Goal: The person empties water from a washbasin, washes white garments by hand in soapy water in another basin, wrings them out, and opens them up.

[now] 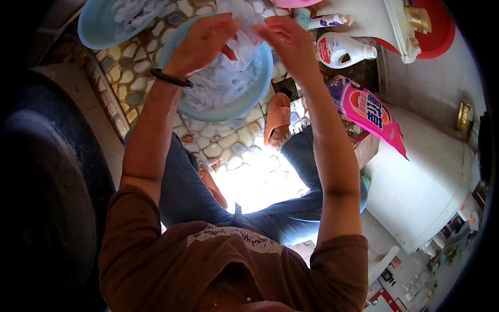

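Note:
Over a light blue basin [223, 112] of sudsy water, white cloth [240, 52] hangs between my two hands. My left hand [202, 44] has its fingers curled at the cloth's left side, and a dark band circles that wrist. On the cloth's right side, my right hand [286, 39] pinches it near the top. More wet white cloth [208, 88] lies in the foamy water below. The raised part of the cloth reaches the top edge of the view.
A second blue basin [96, 34] with white cloth stands at upper left. To the right are a white bottle [338, 50], a pump bottle [327, 21], a pink detergent bag [371, 112] and a red basin [442, 31]. A large dark round tub [57, 182] fills the left.

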`<state>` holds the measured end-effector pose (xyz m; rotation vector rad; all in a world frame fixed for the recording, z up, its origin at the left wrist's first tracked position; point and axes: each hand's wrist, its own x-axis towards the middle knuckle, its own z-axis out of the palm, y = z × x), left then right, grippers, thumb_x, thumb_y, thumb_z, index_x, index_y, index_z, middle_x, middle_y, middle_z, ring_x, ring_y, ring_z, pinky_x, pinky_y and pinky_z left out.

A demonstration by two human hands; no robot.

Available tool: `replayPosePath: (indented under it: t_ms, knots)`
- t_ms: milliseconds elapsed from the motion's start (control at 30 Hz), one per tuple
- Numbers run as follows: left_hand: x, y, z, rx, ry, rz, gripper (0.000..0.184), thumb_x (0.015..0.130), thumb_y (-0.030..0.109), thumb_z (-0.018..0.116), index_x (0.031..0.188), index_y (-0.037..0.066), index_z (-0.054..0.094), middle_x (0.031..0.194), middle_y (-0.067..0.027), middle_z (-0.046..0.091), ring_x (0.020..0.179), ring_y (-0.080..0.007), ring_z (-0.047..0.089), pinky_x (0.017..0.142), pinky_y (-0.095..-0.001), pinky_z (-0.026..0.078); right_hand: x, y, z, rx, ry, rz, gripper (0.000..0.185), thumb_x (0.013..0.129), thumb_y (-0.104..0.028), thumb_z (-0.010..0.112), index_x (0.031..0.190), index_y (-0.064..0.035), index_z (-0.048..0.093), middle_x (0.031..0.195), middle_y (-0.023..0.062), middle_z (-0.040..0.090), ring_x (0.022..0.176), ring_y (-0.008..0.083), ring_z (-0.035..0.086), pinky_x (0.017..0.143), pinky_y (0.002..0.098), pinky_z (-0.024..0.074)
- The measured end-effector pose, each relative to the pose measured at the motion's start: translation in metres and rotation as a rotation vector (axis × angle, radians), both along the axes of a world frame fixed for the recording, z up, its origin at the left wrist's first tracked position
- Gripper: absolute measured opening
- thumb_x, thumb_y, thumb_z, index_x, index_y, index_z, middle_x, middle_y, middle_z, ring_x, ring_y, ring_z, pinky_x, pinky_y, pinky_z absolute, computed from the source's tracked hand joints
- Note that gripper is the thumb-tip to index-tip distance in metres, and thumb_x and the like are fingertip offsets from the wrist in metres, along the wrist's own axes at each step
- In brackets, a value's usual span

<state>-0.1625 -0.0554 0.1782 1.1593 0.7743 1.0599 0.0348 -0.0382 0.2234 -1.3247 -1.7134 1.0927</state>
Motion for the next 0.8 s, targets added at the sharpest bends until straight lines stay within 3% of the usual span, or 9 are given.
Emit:
replayPosePath:
  t_ms: [67,167,267,433,533,567,667,800]
  knots:
    - [-0.001,-0.002,0.002,0.055,0.160,-0.060,0.026,0.097,0.024,0.051,0.106,0.002,0.063,0.090,-0.0029,0.065,0.072,-0.0099,0.061,0.059,-0.0243,0.052,-0.008,-0.004,-0.009,0.055,-0.034,0.031,0.021,0.089,-0.020,0.063,0.093,0.0006,0.064,0.076,0.0064,0.067,0.070,0.0105,0.062,0.064,0.0229,0.0488]
    - [-0.003,-0.004,0.011,0.049,0.285,0.184,0.024,0.096,0.025,0.054,0.100,0.004,0.065,0.084,0.0001,0.065,0.073,-0.0073,0.059,0.059,-0.0222,0.049,-0.016,-0.008,0.000,0.008,0.024,-0.096,0.018,0.088,-0.018,0.064,0.090,-0.0002,0.065,0.069,0.0049,0.063,0.065,0.0089,0.058,0.061,0.0232,0.0475]
    - [-0.010,-0.001,0.015,-0.077,0.091,0.249,0.020,0.094,0.025,0.058,0.096,0.007,0.067,0.079,0.0026,0.065,0.074,-0.0053,0.059,0.059,-0.0206,0.047,-0.021,-0.012,0.010,0.029,0.070,-0.180,0.018,0.088,-0.017,0.064,0.086,0.0012,0.063,0.070,0.0042,0.063,0.065,0.0088,0.059,0.061,0.0232,0.0472]
    - [-0.029,0.006,-0.003,-0.131,-0.032,0.349,0.019,0.091,0.027,0.062,0.099,0.010,0.068,0.087,0.0015,0.066,0.080,-0.0063,0.061,0.067,-0.0219,0.047,-0.018,-0.006,0.018,0.052,0.200,-0.200,0.018,0.089,-0.017,0.063,0.086,0.0001,0.061,0.073,0.0035,0.064,0.065,0.0097,0.059,0.063,0.0224,0.0471]
    - [-0.032,0.008,0.001,-0.135,-0.172,0.353,0.023,0.092,0.027,0.060,0.103,0.008,0.067,0.093,-0.0002,0.067,0.084,-0.0092,0.063,0.075,-0.0261,0.050,-0.024,-0.014,0.037,-0.032,0.285,-0.176,0.016,0.092,-0.019,0.062,0.092,-0.0024,0.061,0.078,0.0017,0.063,0.079,0.0100,0.061,0.078,0.0246,0.0495]
    - [-0.032,0.008,0.004,-0.137,-0.237,0.332,0.024,0.093,0.028,0.060,0.105,0.008,0.066,0.094,-0.0008,0.067,0.086,-0.0103,0.064,0.077,-0.0276,0.051,-0.023,-0.012,0.036,-0.022,0.246,-0.169,0.016,0.092,-0.019,0.062,0.093,-0.0026,0.060,0.078,0.0021,0.063,0.078,0.0105,0.061,0.078,0.0252,0.0499]
    - [-0.032,0.006,0.020,-0.150,-0.412,0.208,0.018,0.095,0.023,0.055,0.093,0.006,0.063,0.076,0.0021,0.059,0.064,-0.0056,0.053,0.057,-0.0202,0.041,-0.022,-0.011,0.034,-0.020,0.228,-0.186,0.016,0.093,-0.019,0.060,0.093,-0.0028,0.058,0.078,0.0032,0.062,0.075,0.0120,0.061,0.076,0.0271,0.0514]
    - [-0.021,0.004,0.030,-0.190,-0.520,0.254,0.017,0.095,0.021,0.054,0.095,0.006,0.062,0.078,0.0015,0.059,0.066,-0.0081,0.054,0.058,-0.0232,0.043,-0.028,-0.004,0.051,-0.084,0.434,-0.242,0.017,0.095,-0.019,0.056,0.092,-0.0025,0.057,0.075,0.0046,0.060,0.069,0.0141,0.060,0.070,0.0296,0.0542]
